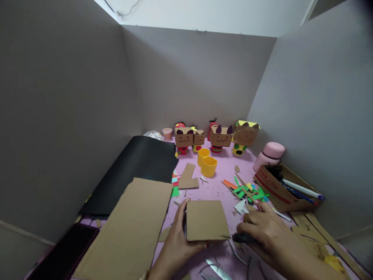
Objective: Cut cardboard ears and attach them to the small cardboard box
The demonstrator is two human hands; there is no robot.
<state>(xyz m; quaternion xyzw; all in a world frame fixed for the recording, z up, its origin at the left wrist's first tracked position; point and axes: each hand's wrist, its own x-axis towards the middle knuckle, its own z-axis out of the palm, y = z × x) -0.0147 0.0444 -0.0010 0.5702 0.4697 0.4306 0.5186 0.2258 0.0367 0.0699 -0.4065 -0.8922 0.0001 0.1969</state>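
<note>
My left hand (pixel 177 237) grips a small square cardboard box (pixel 206 221) from its left side and underneath, with the flat top facing up. To the right of the box, my right hand (pixel 262 229) is closed on a short black object (pixel 242 237). Its kind cannot be made out, as the fingers cover most of it. The black end lies close to the box's front right corner. Below the box, a shiny blade (pixel 218 270) lies on the table near the bottom edge of the view.
Cardboard sheets (pixel 128 229) and black paper (pixel 140 159) lie left. Two yellow rings (pixel 209 166) stand ahead, before several cat-faced box figures (pixel 221 137). Paper scraps (pixel 247 192), a cardboard tray (pixel 287 202) of pens and a pink bottle (pixel 269 153) are right. Grey panels enclose the table.
</note>
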